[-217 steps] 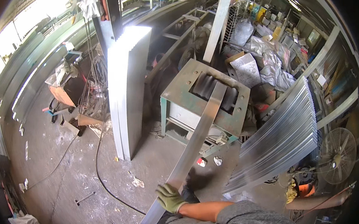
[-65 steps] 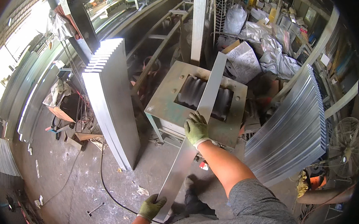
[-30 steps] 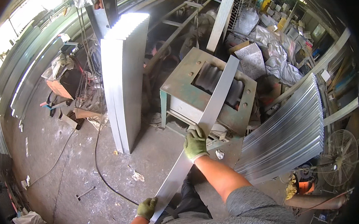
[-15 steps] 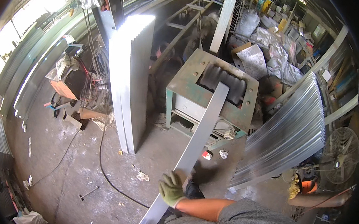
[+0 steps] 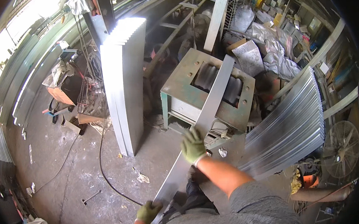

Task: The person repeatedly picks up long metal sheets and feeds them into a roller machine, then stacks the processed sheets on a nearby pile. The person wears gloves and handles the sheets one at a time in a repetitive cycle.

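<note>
Likely stiff, slick and best held by its edges, the metal strip (image 5: pixel 207 113) reaches over the machine (image 5: pixel 181 79), right hand (image 5: pixel 193 146) clasped across it, left hand (image 5: pixel 148 213) curled round near its other end.

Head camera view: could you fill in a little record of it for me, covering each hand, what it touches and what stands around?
Left hand: green-gloved, gripping the metal strip near its lower end
Right hand: green-gloved, laid over the strip farther up
Strip: long, flat, slanting up to the right
Under its far end: metal stand with dark ridged shapes in its top opening; contact unclear
Left of stand: upright stack of pale metal lengths
Right of stand: sloping ridged metal stack
Far right: round fan
</note>
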A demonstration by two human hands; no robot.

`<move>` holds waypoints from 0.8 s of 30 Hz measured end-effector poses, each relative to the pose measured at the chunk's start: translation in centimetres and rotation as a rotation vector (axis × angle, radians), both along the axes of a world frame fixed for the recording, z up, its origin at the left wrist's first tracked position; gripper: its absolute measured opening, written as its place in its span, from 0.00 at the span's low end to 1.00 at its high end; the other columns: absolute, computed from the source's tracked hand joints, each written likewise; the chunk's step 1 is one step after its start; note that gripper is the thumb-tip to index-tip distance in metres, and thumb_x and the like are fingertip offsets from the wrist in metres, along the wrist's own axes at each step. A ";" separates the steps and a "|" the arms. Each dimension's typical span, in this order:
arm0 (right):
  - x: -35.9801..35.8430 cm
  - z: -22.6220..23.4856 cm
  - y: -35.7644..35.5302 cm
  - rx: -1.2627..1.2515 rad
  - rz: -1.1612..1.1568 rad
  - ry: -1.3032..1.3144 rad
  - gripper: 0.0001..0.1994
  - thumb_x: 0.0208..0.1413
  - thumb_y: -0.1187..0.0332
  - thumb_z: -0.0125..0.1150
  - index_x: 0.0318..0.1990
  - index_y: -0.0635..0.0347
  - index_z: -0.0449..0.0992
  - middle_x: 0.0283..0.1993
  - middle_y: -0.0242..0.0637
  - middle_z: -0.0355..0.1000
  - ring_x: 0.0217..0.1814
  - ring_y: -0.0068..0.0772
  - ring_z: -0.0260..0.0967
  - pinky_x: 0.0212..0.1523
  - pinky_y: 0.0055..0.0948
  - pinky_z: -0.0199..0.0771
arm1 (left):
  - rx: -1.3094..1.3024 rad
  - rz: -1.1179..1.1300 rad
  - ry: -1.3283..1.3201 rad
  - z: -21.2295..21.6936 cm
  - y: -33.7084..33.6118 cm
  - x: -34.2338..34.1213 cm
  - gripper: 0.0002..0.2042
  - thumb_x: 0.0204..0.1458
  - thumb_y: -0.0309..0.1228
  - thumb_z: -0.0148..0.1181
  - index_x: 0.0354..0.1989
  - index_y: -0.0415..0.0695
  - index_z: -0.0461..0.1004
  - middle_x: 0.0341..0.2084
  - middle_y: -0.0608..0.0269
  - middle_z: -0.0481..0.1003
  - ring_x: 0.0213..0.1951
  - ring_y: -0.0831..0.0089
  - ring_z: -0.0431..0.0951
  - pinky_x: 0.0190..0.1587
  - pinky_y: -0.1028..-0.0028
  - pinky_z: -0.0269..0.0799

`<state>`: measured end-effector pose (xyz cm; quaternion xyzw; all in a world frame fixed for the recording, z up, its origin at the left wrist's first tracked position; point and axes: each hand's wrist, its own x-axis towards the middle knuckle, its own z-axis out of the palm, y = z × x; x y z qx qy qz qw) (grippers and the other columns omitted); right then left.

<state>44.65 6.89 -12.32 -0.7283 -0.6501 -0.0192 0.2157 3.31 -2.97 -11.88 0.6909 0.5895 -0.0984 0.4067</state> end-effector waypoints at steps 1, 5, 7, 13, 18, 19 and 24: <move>2.6 0.4 1.6 0.053 -0.041 -0.076 0.22 0.69 0.59 0.56 0.61 0.67 0.79 0.75 0.53 0.67 0.82 0.65 0.56 0.83 0.58 0.52 | 0.000 -0.014 -0.023 0.3 1.8 2.8 0.35 0.57 0.69 0.65 0.50 0.43 0.82 0.42 0.38 0.86 0.48 0.38 0.86 0.51 0.47 0.80; 10.0 1.8 5.7 0.115 -0.222 -0.094 0.23 0.71 0.62 0.56 0.67 0.68 0.74 0.76 0.56 0.65 0.80 0.63 0.59 0.79 0.58 0.59 | -0.038 -0.024 -0.123 1.2 8.7 15.2 0.35 0.59 0.65 0.65 0.52 0.40 0.84 0.45 0.35 0.85 0.52 0.38 0.85 0.54 0.49 0.79; 10.3 1.6 5.3 0.216 -0.209 0.021 0.24 0.68 0.65 0.60 0.68 0.68 0.72 0.75 0.57 0.65 0.78 0.65 0.62 0.77 0.59 0.62 | -0.006 -0.068 -0.118 1.9 11.5 20.7 0.35 0.60 0.65 0.64 0.52 0.39 0.83 0.45 0.33 0.84 0.53 0.36 0.84 0.54 0.47 0.78; 10.6 0.7 2.2 0.295 -0.216 0.167 0.22 0.68 0.66 0.59 0.66 0.67 0.76 0.75 0.53 0.69 0.78 0.64 0.63 0.79 0.60 0.59 | 0.053 -0.172 -0.161 2.1 20.2 35.8 0.36 0.61 0.67 0.61 0.54 0.40 0.82 0.48 0.32 0.83 0.56 0.35 0.82 0.56 0.47 0.77; 18.5 2.0 5.0 0.165 -0.282 0.051 0.23 0.70 0.62 0.57 0.67 0.67 0.76 0.74 0.54 0.70 0.78 0.63 0.64 0.78 0.59 0.62 | 0.097 -0.347 -0.164 4.0 23.9 45.0 0.25 0.69 0.59 0.51 0.65 0.59 0.79 0.58 0.37 0.80 0.61 0.40 0.80 0.62 0.51 0.76; 20.2 2.2 5.8 0.149 -0.295 0.019 0.23 0.70 0.62 0.57 0.66 0.67 0.77 0.73 0.54 0.71 0.77 0.62 0.65 0.77 0.59 0.62 | 0.110 -0.401 -0.147 4.0 24.5 46.6 0.23 0.73 0.56 0.47 0.70 0.68 0.77 0.62 0.38 0.79 0.63 0.42 0.80 0.64 0.52 0.76; 26.8 2.7 9.6 0.277 -0.318 0.026 0.20 0.65 0.65 0.61 0.60 0.68 0.80 0.69 0.51 0.75 0.74 0.59 0.69 0.75 0.53 0.67 | 0.203 -0.389 -0.209 2.2 28.7 53.8 0.33 0.68 0.60 0.54 0.63 0.41 0.79 0.54 0.34 0.82 0.60 0.40 0.81 0.60 0.51 0.77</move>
